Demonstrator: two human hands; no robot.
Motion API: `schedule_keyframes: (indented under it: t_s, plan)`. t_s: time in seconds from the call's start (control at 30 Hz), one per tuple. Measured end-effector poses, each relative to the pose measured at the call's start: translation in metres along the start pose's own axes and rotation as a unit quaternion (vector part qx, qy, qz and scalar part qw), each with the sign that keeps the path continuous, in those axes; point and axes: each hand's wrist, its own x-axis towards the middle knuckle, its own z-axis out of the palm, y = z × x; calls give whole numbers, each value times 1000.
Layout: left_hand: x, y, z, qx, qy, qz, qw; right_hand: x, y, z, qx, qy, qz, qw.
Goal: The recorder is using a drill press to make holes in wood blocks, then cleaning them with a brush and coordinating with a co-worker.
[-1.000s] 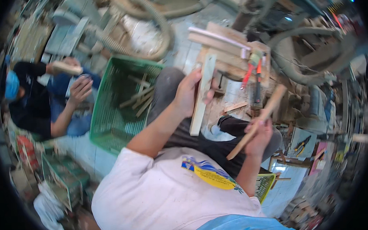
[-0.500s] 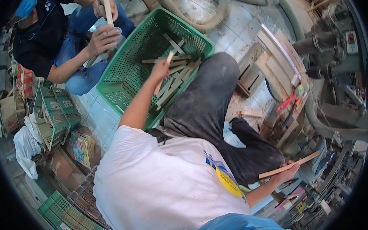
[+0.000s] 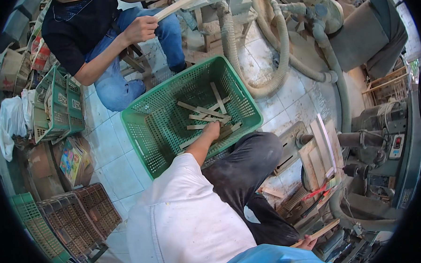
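Observation:
Down inside the green plastic basket (image 3: pixel 146 116), my left hand (image 3: pixel 212 130) is closed among the loose wooden strips (image 3: pixel 190 106), apparently round one of them. Its fingertips are partly hidden by the hand itself. My right hand (image 3: pixel 308 243), low on the right beside my folded leg, grips a single thin wooden strip (image 3: pixel 325 230) near one end. That strip slants up and away to the right. Part of this hand is hidden behind blue material at the lower edge.
Across the basket, a seated person's hand (image 3: pixel 142 29) holds a wooden strip (image 3: pixel 179 6). Ribbed hoses (image 3: pixel 282 58) curve over the tiled floor. On the right stand boards (image 3: pixel 317 150) and machinery (image 3: pixel 370 138). Crates (image 3: pixel 78 217) stand on the left.
My left hand has gone lower among the strips; the strip it held upright no longer stands out. My view has shifted, and the other person's strip has tilted from upright toward level.

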Motion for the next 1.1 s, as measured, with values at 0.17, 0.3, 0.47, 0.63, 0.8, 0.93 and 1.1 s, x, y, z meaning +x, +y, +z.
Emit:
schedule_keyframes:
  t_s: [0.17, 0.3, 0.47, 0.63, 0.8, 0.93, 1.1]
  plan:
    - [-2, 22, -7, -71, 70, 68, 993, -13, -50, 44, 3, -96, 80, 992]
    - [-33, 48, -38, -273, 128, 130, 945, -55, -133, 138, 93, -246, 26, 964]
    - [-125, 105, -101, -377, 207, 261, 864, -124, -241, 248, 164, -333, -51, 927]
    - [-229, 161, -129, -592, -121, 364, 708, -160, -304, 295, 161, -419, -31, 893]
    - [-260, 175, -138, -605, -200, 393, 663, -172, -306, 285, 173, -457, -8, 873]
    - [-263, 170, -145, -649, -190, 350, 648, -183, -286, 256, 186, -461, -21, 867]
    - [-285, 171, -154, -656, -161, 367, 639, -199, -263, 231, 198, -453, -44, 868]
